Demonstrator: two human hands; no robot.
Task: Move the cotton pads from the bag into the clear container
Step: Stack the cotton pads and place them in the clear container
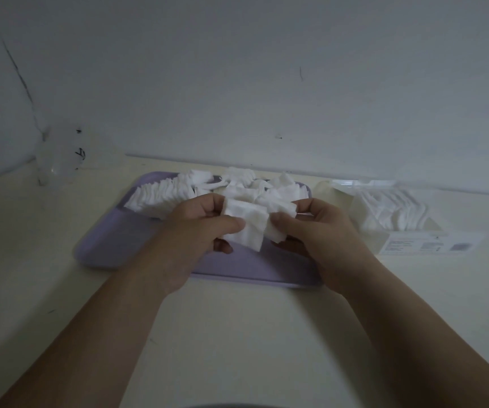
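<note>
- Hands: left hand [196, 228] and right hand [317, 231] together pinch a bunch of cotton pads [246, 228] over the purple tray [113, 245].
- Target: clear container [396, 210], part-filled, stands rightward at the far edge of the table [237, 334], long axis along that edge; right hand nearer.

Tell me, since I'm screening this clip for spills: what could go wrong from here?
1. The held pads sit fanned and uneven between the left hand and right hand; some could slip onto the purple tray during the carry.
2. The clear container already holds leaning pads, so pushing a bunch in may crumple them.
</note>
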